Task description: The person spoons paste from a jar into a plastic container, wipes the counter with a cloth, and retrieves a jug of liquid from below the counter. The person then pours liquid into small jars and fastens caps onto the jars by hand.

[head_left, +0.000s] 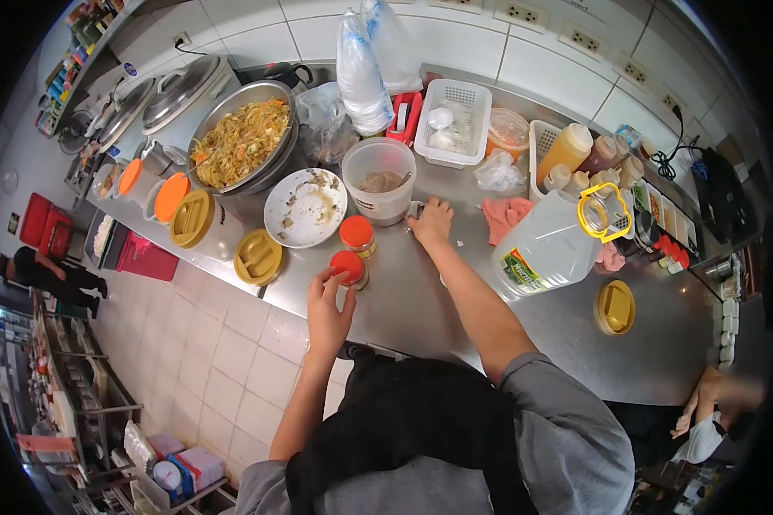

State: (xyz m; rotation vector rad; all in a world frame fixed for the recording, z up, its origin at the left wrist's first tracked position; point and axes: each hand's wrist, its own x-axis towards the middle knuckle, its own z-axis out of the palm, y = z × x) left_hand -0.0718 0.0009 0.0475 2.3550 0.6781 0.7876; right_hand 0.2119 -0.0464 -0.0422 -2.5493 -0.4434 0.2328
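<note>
My left hand (328,300) is at a small jar with a red lid (347,265), its fingertips on the lid and its fingers apart. A second red-lidded jar (357,235) stands just behind it. My right hand (430,221) is on the steel counter beside a clear plastic tub (379,178) with brown contents. Its fingers curl at a small clear object (414,210) that I cannot make out. A white plate (305,209) with food scraps lies left of the tub.
A metal bowl of noodles (242,143) stands back left, near yellow lids. A large clear jug (545,245) with a yellow handle, a pink cloth (505,216) and sauce bottles (567,152) are on the right. Another person's arm (704,399) shows at the lower right.
</note>
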